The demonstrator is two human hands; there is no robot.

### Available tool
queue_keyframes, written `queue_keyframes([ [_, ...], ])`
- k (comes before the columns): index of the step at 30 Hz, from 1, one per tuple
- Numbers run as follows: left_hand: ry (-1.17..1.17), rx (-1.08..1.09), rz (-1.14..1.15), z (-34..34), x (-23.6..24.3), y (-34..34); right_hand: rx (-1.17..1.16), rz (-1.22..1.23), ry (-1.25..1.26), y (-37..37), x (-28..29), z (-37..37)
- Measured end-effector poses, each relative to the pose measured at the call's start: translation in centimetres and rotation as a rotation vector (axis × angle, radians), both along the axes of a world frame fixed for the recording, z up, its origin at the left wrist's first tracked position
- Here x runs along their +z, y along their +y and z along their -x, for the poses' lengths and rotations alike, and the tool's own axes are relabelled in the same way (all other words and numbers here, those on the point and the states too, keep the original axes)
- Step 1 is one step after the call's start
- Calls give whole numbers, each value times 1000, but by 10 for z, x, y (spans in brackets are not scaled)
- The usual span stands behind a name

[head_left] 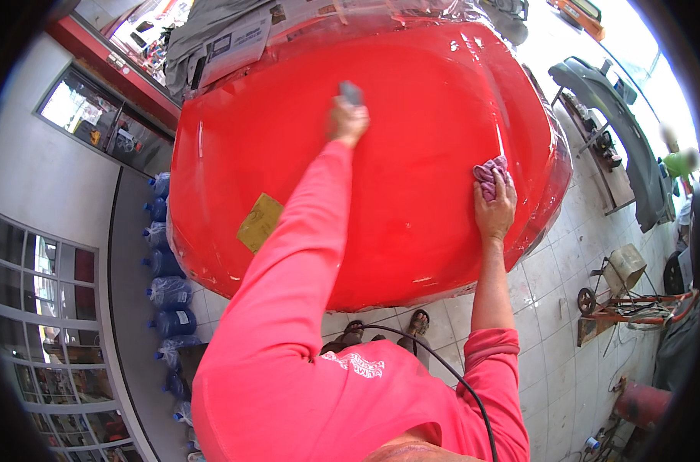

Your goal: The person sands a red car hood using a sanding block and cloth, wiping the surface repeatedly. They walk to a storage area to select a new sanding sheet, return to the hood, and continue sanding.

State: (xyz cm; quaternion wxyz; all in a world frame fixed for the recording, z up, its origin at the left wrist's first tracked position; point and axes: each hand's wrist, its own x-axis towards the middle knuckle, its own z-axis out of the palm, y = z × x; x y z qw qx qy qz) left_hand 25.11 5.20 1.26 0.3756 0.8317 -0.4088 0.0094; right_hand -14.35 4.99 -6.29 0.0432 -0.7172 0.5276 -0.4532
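Note:
A glossy red car hood lies in front of me. My left hand is closed on a small dark grey block, which rests on the far middle of the hood; hand and block are slightly blurred, and I cannot make out what the block is made of. Toward the hood's right side, my right hand presses a crumpled purple cloth onto the paint, fingers curled over it. A flat yellow-brown piece, like a sheet or pad, sits on the hood beside my left forearm.
Paper and plastic sheeting cover the car beyond the hood. Several blue water jugs line the left wall. To the right stand a loose grey bumper on a rack and a hand cart. A black cable crosses my front.

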Motion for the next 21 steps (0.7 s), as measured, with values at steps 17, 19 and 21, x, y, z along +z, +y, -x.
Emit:
queue_keyframes([
  [17,-88,549,-181,-203,-11,352,297,-261,320,98,58,-136],
  [19,-75,525,-167,-204,-14,353,335,-27,372,144,58,-177],
  [21,-69,509,-145,-206,-11,355,345,4,399,181,62,-211],
])
